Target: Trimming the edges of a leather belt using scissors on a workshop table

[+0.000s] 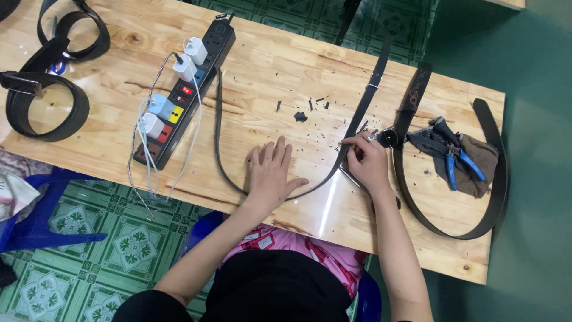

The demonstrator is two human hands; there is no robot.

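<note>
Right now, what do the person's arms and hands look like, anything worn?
Both forearms are bare, no sleeves showing below the elbow. The left hand has no glove, ring or watch visible. The right hand is also ungloved; nothing is visibly worn on its fingers or wrist.

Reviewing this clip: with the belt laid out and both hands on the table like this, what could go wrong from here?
1. The right hand works at the thin belt with its fingers close together; a slip of whatever small tool it may hold could nick them.
2. The belt loops beside the power strip and its charger cables, so a tug might snag them.
3. The left hand rests flat among leather scraps, which may stick or scatter.
</note>
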